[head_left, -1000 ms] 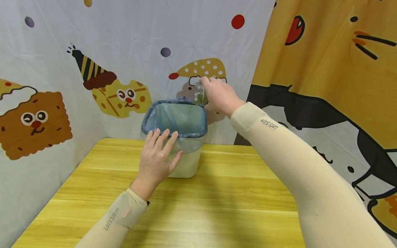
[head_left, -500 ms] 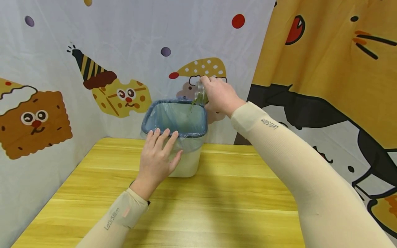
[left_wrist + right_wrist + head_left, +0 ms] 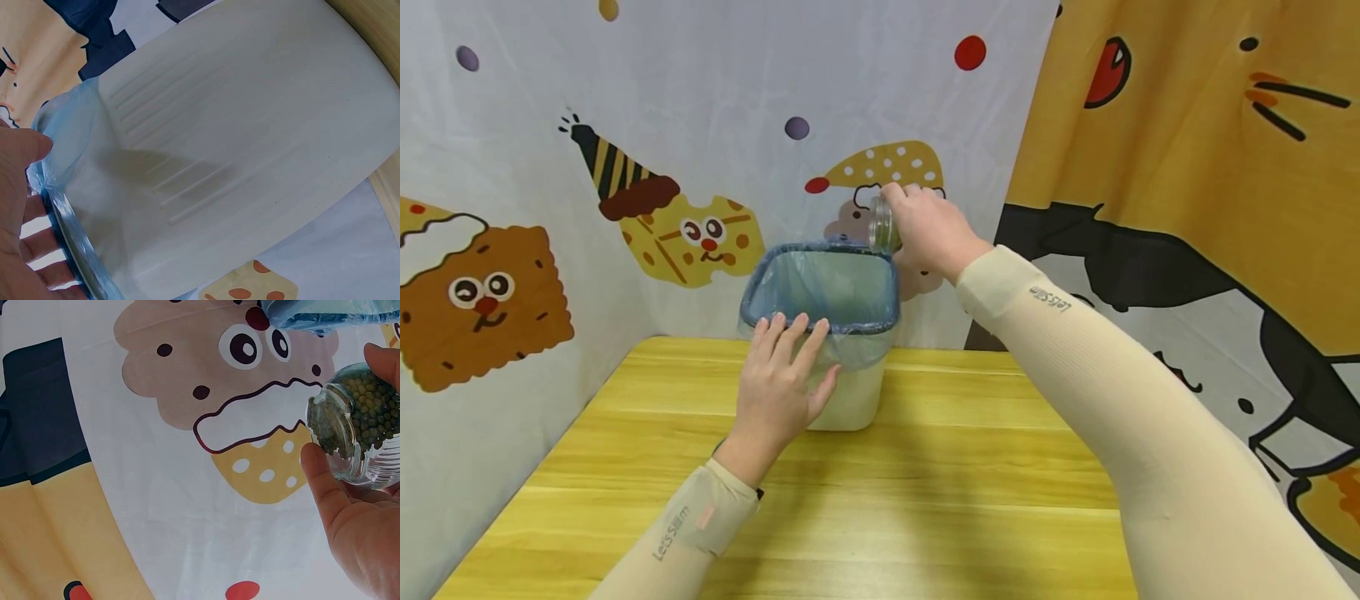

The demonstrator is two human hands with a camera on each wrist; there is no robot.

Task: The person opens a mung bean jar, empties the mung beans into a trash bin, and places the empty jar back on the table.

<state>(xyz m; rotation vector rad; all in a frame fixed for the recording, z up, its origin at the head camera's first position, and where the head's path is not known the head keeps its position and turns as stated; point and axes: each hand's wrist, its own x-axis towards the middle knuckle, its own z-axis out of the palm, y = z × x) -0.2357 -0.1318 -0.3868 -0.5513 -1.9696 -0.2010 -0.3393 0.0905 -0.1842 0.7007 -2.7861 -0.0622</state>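
My right hand grips a clear glass jar above the bin's right back rim. The jar is tipped on its side, its mouth facing left. In the right wrist view, green mung beans lie inside the jar, and the thumb and fingers curl round the glass. A pale bin stands on the table, lined with a thin blue plastic bag folded over its rim. My left hand rests on the bin's near rim with spread, fairly straight fingers; its thumb lies by the bag's edge. The bin's bottom is hidden.
The bin stands near the back edge of a yellow wood-grain table. Behind and left hangs a white curtain with cartoon prints. An orange patterned cloth hangs at the right.
Half a second ago a few green beans were falling from the jar's mouth; now none are seen falling. Both hands keep nearly the same place, and the head view has shifted slightly.
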